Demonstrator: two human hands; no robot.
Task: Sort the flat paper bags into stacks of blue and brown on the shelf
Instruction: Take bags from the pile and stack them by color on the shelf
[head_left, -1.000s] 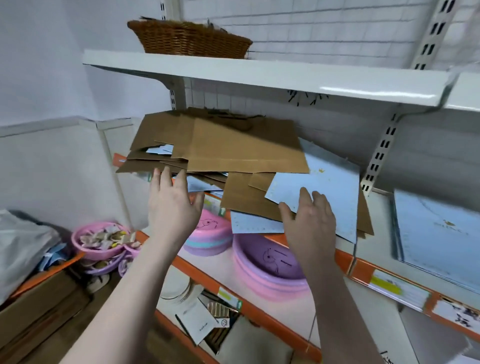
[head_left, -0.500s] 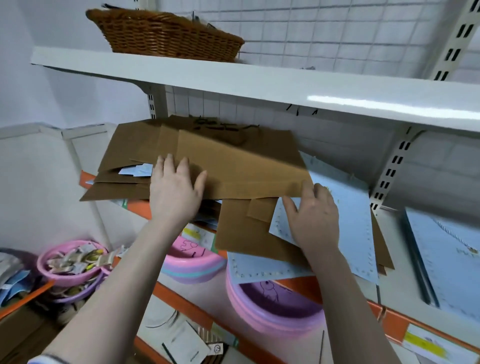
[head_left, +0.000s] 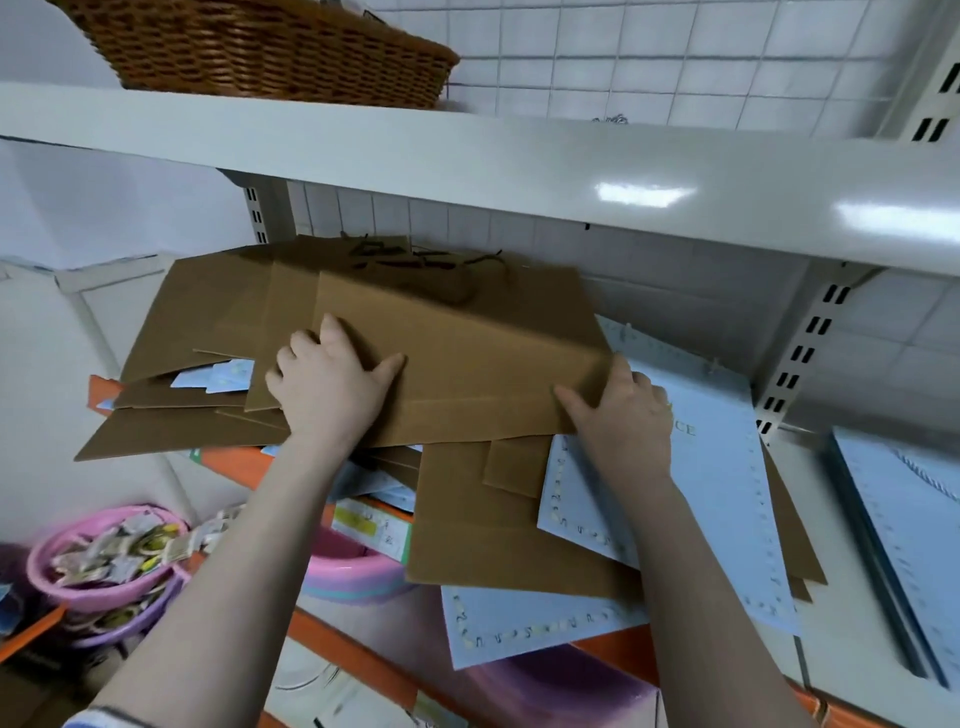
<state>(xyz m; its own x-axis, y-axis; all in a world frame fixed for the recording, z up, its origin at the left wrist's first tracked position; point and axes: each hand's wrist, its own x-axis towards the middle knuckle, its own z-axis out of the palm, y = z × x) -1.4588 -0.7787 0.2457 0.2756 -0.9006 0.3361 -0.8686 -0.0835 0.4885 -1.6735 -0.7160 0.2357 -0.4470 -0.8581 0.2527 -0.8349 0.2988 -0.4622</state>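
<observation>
A messy pile of flat brown paper bags (head_left: 208, 312) and pale blue paper bags (head_left: 727, 493) covers the middle shelf (head_left: 852, 649) and hangs over its front edge. The top brown bag (head_left: 467, 364) lies across the pile. My left hand (head_left: 327, 384) grips it at its left edge, thumb spread on top. My right hand (head_left: 618, 410) pinches its lower right corner, thumb on the brown paper and fingers beside the blue bag beneath. A stack of blue bags (head_left: 909, 519) lies apart at the right of the shelf.
The white upper shelf (head_left: 519, 171) hangs low over the pile, with a wicker basket (head_left: 260, 47) on it. A slotted shelf upright (head_left: 810, 353) stands between pile and blue stack. Pink basins (head_left: 98, 561) of small items sit on the lower shelf below left.
Both hands moved up from the pile's front edge onto the top brown bag and took hold of it. The camera came closer to the shelf.
</observation>
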